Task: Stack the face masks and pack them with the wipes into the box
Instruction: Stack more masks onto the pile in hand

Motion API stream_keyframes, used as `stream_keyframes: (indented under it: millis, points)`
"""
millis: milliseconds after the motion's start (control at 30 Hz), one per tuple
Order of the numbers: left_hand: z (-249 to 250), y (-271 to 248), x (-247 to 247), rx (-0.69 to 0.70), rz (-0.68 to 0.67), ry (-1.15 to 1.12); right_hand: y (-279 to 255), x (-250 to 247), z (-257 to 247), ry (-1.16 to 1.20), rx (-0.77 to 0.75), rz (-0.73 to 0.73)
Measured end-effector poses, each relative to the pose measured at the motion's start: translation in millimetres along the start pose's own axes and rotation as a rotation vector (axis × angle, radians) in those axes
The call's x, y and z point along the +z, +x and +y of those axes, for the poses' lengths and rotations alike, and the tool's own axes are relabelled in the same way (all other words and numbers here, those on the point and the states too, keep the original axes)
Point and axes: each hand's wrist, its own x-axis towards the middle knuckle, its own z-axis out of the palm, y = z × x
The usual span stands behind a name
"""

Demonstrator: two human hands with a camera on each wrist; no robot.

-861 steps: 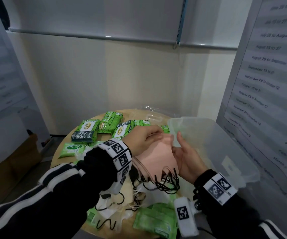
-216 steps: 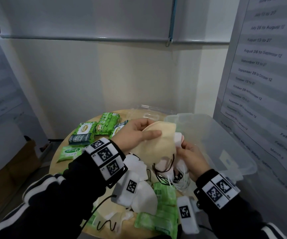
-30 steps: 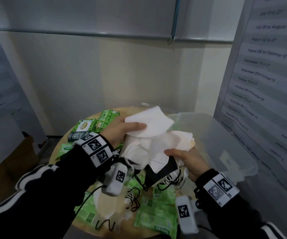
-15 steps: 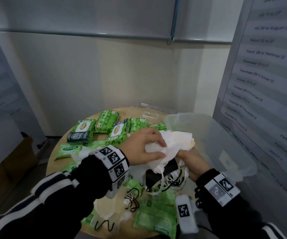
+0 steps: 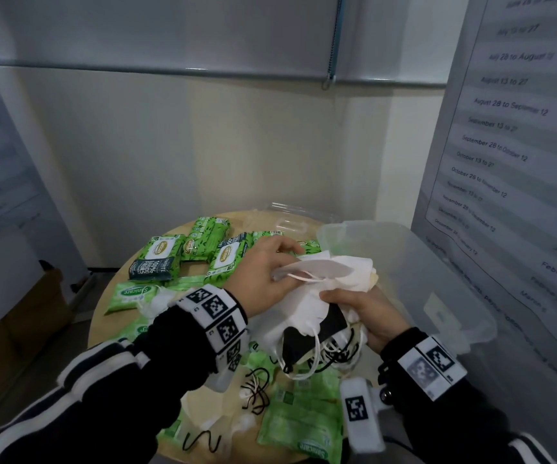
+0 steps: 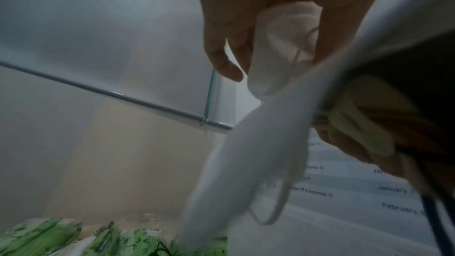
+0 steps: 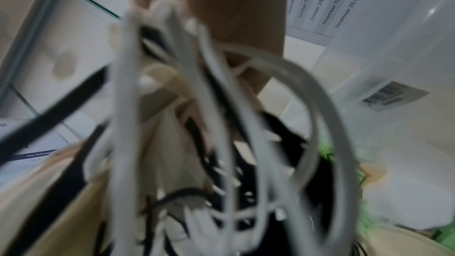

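Observation:
A bundle of face masks [image 5: 317, 303], white, cream and black, hangs above the round table just left of the clear box [image 5: 414, 283]. My right hand [image 5: 367, 313] grips the bundle from below and the right; ear loops [image 7: 221, 124] dangle under it. My left hand [image 5: 270, 272] lies on top of the bundle and pinches a white mask [image 6: 278, 50] onto it. Green wipe packs [image 5: 183, 252] lie at the table's back left, and paler green packs [image 5: 300, 420] lie at the front.
Loose masks and black ear loops [image 5: 257, 390] lie on the wooden table [image 5: 103, 329] near its front edge. A clear lid [image 5: 290, 219] rests behind the box. A poster with dates [image 5: 504, 145] stands close on the right.
My left hand has brought a white mask down from above onto the bundle in my right hand and now pinches it there. The bundle stays beside the box.

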Motion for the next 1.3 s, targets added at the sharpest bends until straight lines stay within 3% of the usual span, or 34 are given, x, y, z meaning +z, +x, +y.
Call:
stream_keyframes:
  millis: [167, 367, 433, 500, 567, 633, 700, 833, 967, 1033, 1133, 1233, 1300]
  points:
    - [4.2, 8.3, -17.4, -0.233, 0.134, -0.361, 0.1, -7.8, -1.7, -0.035, 0.029, 0.048]
    - [0.1, 20.3, -43.4, -0.376, 0.281, -0.528, 0.2, -7.8, -2.6, -0.041, 0.045, 0.080]
    - [1.0, 21.0, -50.6, -0.489, 0.263, -0.638, -0.5, -6.8, -2.4, -0.032, 0.037, 0.081]
    - [2.5, 17.9, -54.0, -0.584, 0.120, -0.699, -0.7, -6.7, -1.9, -0.022, 0.024, 0.087]
    - [-2.5, 10.7, -48.7, -0.639, -0.100, -0.632, 0.1, -6.9, -1.2, -0.018, 0.015, 0.094]
    - [-4.5, 1.0, -38.5, -0.653, -0.238, -0.505, 1.1, -6.8, -0.4, -0.006, 0.008, 0.093]
    - [-8.4, -4.3, -28.5, -0.634, -0.270, -0.397, 0.8, -6.5, -0.7, 0.012, -0.002, 0.090]
    - [-9.4, -3.0, -24.2, -0.597, -0.236, -0.442, 0.0, -8.6, -2.6, 0.054, 0.001, 0.073]
    - [-7.7, 2.2, -29.5, -0.610, -0.341, -0.290, 3.6, -11.2, -1.4, 0.047, 0.031, 0.091]
    - [-10.6, 5.3, -34.3, -0.640, -0.299, -0.194, 5.0, -13.4, -0.2, 0.042, 0.021, 0.146]
    - [-12.1, 8.6, -47.8, -0.679, -0.128, -0.067, 6.0, -17.9, 2.0, 0.003, -0.027, 0.247]
    - [-5.5, 13.6, -59.0, -0.617, 0.035, 0.134, 6.3, -20.5, 1.8, -0.093, -0.078, 0.328]
    - [6.2, 16.3, -59.0, -0.541, 0.050, 0.254, 5.8, -18.6, 0.5, -0.147, -0.100, 0.335]
